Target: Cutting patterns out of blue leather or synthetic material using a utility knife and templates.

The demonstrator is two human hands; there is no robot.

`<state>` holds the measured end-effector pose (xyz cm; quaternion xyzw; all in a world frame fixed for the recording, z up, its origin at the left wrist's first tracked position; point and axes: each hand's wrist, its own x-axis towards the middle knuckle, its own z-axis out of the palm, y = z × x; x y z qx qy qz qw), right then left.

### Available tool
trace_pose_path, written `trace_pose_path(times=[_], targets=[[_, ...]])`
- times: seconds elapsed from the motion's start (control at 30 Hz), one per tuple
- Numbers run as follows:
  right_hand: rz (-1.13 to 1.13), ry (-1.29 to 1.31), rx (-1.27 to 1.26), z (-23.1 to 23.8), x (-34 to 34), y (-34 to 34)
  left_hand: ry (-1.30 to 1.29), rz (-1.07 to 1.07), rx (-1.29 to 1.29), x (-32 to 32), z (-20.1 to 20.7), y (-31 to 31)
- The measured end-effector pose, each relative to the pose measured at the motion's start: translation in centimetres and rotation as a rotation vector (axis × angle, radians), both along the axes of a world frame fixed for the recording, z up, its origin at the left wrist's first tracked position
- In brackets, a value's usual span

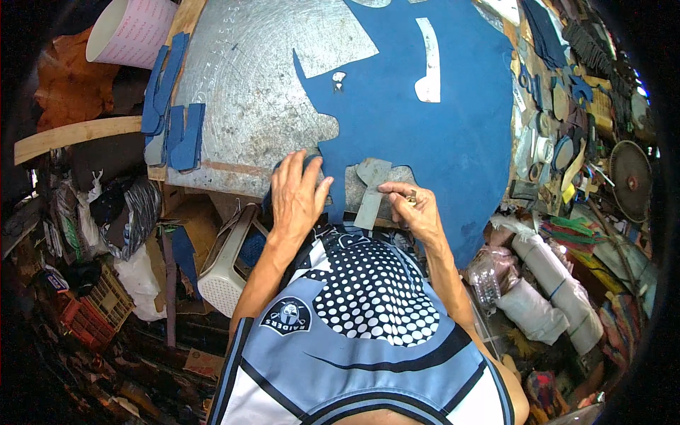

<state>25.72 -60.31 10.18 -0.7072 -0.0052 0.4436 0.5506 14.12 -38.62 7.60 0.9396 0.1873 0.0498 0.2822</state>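
1. Pressing flat on the near edge of the blue leather sheet (439, 134), the left hand (297, 195) is lying open with fingers spread, gripping nothing; it is pinning the sheet against the grey metal cutting board (248, 92). Keeping that palm down looks like the key to a clean edge, since the sheet is overhanging the board's near and right sides.

2. Closing around a small metal tool at the fingertips, the right hand (418, 205) is working just beside a grey pattern piece (370, 191) that is lying on the board at the sheet's lower notch. The tool is too small to name for sure; it is probably a blade or marker.

3. Holding the grey piece still matters here, I judge: it is resting between the two hands, touching the right fingers, and any slip is going to spoil the outline.

4. Placing the piece close to the holes already cut in the sheet, such as the long pale opening (428, 60) near the top, is going to save material.

5. Stacking finished blue cut pieces (173, 106) at the board's left edge, well apart from the hands, is keeping the work zone free; the pink roll (131, 32) is lying beyond them.
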Motion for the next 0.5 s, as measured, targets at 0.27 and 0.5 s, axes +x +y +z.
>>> trace_pose_path(times=[0.27,0.5], targets=[[-0.116,-0.097,-0.088,-1.5,-1.2,-0.5,0.104,-0.07,-0.049,-0.4,-0.5,2.1],[-0.229,-0.206,-0.074,-1.9,2.7,3.0,0.016,-0.136,-0.094,-0.3,-1.1,2.4]])
